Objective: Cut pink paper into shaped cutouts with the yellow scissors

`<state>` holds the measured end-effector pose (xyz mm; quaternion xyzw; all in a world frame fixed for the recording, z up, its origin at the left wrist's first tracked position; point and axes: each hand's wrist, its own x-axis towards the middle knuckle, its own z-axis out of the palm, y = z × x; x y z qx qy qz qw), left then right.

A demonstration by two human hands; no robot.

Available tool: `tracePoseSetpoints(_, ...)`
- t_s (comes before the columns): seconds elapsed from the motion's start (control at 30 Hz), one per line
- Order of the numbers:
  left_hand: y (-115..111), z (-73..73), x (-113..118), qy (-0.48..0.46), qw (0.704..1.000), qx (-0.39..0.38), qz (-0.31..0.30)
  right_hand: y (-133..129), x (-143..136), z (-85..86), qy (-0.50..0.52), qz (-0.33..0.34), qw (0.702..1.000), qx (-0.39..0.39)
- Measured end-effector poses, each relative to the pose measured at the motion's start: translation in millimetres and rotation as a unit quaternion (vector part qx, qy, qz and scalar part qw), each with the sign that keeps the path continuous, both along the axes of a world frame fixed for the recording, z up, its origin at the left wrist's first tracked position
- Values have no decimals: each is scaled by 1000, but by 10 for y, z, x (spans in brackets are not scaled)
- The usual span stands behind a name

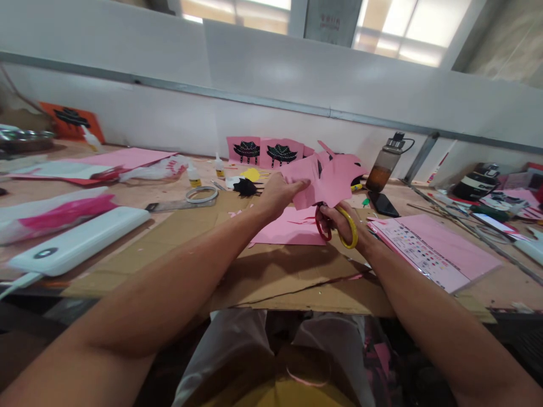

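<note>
My left hand [278,195] pinches the left edge of a pink sheet of paper or thin foam [335,175], lifted above the work surface with an irregular, partly cut outline. Scissors with one red and one yellow handle loop [349,229] are in my right hand [335,219], just under the sheet. Their blades are mostly hidden by the pink material and my fingers. Below lies another flat pink sheet [275,232] on brown cardboard [263,271]. Left of my left hand rests a black spiky cut-out [246,187], beside a yellow one [251,174].
Two pink cards with black umbrella-like shapes [282,152] lean against the back wall. Small glue bottles [194,176] and a tape ring [201,195] are at left, near a long white device [80,240]. A drink bottle [384,164], phone [383,204] and printed sheet [424,254] lie right.
</note>
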<state>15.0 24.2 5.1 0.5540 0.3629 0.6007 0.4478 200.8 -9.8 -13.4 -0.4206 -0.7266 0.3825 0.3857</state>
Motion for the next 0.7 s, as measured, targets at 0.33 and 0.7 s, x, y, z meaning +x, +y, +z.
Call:
tracePoseSetpoints(0.33,-13,5,-14,27,999,21,1,7,14,-13,-6,27,999,15)
tracePoseSetpoints(0.7,-28,24,-13,55,997,48,1,7,11,-8,-10,31,999,12)
